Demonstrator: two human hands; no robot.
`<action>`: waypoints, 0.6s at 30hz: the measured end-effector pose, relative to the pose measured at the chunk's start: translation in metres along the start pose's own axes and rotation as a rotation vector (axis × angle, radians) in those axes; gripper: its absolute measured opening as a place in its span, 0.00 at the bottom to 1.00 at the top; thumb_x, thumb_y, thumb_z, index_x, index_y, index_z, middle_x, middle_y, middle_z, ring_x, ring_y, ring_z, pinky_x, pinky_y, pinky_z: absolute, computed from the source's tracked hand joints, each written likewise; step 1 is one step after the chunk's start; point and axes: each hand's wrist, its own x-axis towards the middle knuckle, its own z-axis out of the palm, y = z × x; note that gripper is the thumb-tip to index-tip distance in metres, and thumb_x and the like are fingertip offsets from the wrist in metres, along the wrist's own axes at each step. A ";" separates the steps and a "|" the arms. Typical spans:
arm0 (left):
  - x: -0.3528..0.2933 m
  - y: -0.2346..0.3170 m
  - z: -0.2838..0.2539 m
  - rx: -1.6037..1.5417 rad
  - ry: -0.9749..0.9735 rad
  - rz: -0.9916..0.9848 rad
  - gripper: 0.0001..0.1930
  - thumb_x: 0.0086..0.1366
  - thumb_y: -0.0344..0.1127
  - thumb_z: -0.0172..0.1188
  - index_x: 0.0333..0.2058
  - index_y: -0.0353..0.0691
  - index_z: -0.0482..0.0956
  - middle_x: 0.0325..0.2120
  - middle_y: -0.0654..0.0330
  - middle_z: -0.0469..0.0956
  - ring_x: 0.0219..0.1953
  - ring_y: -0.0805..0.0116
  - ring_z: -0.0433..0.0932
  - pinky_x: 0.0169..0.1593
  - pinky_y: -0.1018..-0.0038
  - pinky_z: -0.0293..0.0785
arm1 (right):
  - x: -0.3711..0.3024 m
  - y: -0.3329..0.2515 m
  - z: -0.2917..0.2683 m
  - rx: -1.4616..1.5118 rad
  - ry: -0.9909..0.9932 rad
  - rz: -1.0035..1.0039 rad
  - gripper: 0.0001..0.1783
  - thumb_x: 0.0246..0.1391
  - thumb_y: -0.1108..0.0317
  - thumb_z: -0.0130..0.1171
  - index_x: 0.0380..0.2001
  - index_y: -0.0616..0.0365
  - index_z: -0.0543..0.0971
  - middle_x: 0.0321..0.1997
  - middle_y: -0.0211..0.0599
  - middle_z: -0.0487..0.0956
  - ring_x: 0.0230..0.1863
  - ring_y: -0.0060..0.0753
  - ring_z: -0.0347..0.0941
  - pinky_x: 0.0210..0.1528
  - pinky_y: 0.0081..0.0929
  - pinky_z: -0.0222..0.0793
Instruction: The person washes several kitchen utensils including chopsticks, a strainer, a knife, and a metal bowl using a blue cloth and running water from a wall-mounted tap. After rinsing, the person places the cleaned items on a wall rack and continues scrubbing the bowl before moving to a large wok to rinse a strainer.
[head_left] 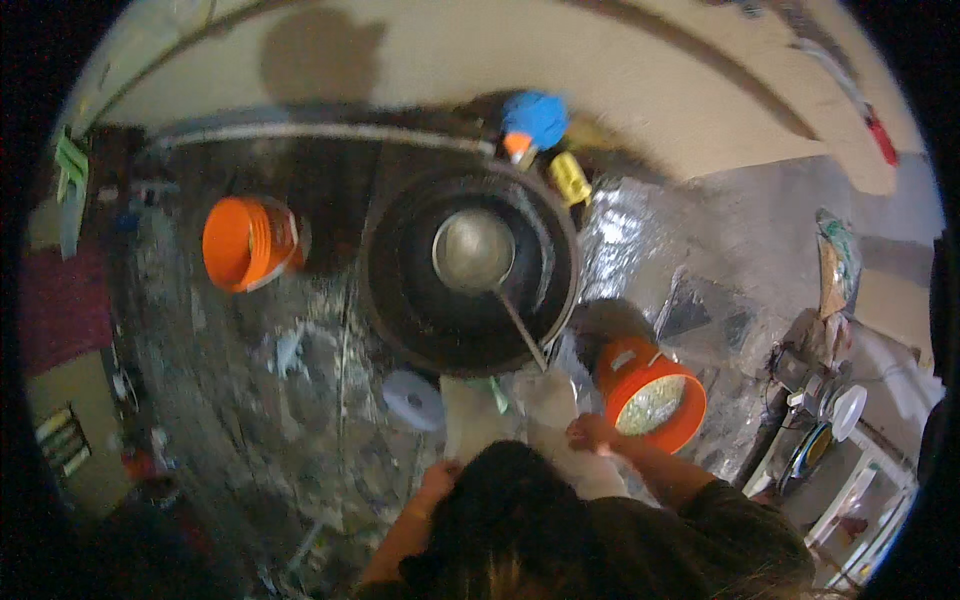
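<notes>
A large dark round pan [400,310] stands in front of me. Inside it lies a wide, round, long-handled skimmer [474,250], its handle resting across the near rim. My right hand [592,434] is closed at the edge of the pale cloth [550,400] over my legs, beside an orange bucket [687,437]. That bucket leans toward me with pale greenish bits in it. My left hand [438,478] rests at the other side of the cloth, its fingers largely hidden and blurred. Neither hand touches the pan or skimmer.
Another orange bucket [232,243] lies tipped at the left. A pale round disc [413,400] is near the pan's lower left. Behind the pan are a blue bundle [536,118] and a yellow container [570,179]. Shiny sheeting [625,235] covers ground to the right; a rack [850,500] stands lower right.
</notes>
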 end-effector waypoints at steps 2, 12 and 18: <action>-0.042 0.004 -0.012 -0.099 -0.187 -0.147 0.13 0.59 0.36 0.50 0.39 0.41 0.79 0.39 0.46 0.77 0.42 0.49 0.75 0.45 0.63 0.71 | -0.002 -0.005 -0.007 0.173 0.288 -0.207 0.12 0.43 0.59 0.61 0.31 0.51 0.78 0.34 0.38 0.77 0.40 0.43 0.73 0.41 0.38 0.69; -0.084 0.013 -0.072 -0.069 -0.160 -0.151 0.12 0.57 0.36 0.53 0.37 0.40 0.80 0.36 0.47 0.78 0.40 0.51 0.76 0.43 0.64 0.72 | -0.062 -0.101 -0.366 0.232 1.297 -0.113 0.08 0.45 0.73 0.55 0.32 0.57 0.77 0.30 0.46 0.76 0.33 0.49 0.73 0.35 0.38 0.71; -0.080 0.024 -0.127 -0.034 -0.135 -0.141 0.11 0.56 0.36 0.54 0.36 0.40 0.80 0.34 0.47 0.78 0.39 0.52 0.77 0.42 0.64 0.72 | -0.117 -0.203 -0.576 -0.404 1.612 -0.304 0.20 0.42 0.73 0.62 0.43 0.56 0.75 0.40 0.44 0.75 0.43 0.46 0.70 0.44 0.37 0.67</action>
